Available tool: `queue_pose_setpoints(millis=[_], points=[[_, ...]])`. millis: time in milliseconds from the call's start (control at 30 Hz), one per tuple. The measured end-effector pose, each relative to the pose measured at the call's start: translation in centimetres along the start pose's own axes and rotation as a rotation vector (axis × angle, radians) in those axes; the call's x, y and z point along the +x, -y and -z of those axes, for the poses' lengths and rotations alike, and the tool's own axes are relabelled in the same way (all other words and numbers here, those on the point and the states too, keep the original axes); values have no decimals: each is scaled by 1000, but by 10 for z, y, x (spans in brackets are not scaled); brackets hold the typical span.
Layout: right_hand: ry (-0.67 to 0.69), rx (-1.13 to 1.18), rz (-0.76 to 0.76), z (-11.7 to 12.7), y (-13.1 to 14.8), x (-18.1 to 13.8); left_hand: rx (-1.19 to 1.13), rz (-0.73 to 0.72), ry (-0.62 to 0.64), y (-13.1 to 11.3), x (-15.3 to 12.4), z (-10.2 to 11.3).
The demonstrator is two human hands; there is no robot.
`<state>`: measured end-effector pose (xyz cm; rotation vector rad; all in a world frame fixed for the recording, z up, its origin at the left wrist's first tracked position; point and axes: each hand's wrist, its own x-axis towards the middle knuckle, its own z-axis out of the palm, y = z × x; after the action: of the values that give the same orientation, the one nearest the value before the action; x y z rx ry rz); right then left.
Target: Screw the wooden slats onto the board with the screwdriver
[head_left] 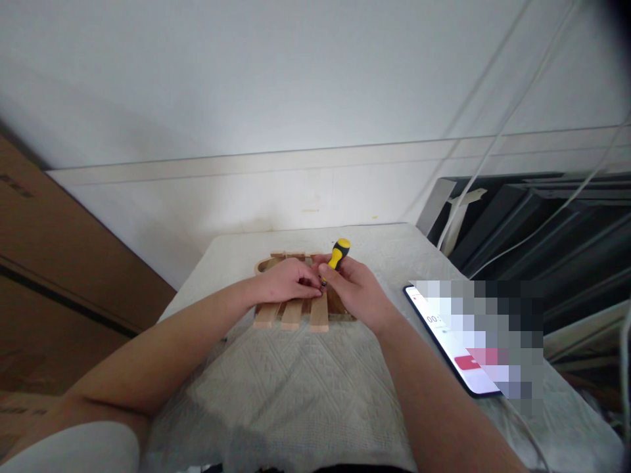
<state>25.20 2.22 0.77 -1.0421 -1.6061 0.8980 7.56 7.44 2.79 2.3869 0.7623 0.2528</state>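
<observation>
A stubby yellow and black screwdriver (pixel 340 252) tilts down toward a wooden slat (pixel 319 316), with my right hand (pixel 352 282) closed around it. My left hand (pixel 290 279) rests over the slatted wooden piece (pixel 290 315), its fingertips pressed together close to the screwdriver's lower end. Whatever those fingertips pinch is too small to make out. Several pale slats lie side by side and stick out toward me. Behind them shows a curved wooden rim (pixel 260 266), partly covered by my left hand.
A lit phone (pixel 444 341), partly blurred out, lies on the cloth-covered table (pixel 296 394) to the right. Cardboard boxes (pixel 73 249) stand at the left. Dark panels (pixel 522 223) lean at the right, with white cables (pixel 493 144) hanging before them. A white wall rises behind.
</observation>
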Motion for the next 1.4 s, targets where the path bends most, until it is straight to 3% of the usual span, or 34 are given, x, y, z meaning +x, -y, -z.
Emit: queue_pose_setpoints(millis=[533,833,1000,1267,1400], points=[[-111,-121,40,1,-1,2,13,18,2,-1,1,0],[-83,-36,77,-1,-2,1,26,28,1,1,1,-1],[-145,-105,-6,0,-1,2,8,18,-1,0,0,0],[-12,101,-19,-1,4,1,14,18,3,0,1,-1],[-68,28,-60,0,2,3,23,39,1,-1,1,-1]])
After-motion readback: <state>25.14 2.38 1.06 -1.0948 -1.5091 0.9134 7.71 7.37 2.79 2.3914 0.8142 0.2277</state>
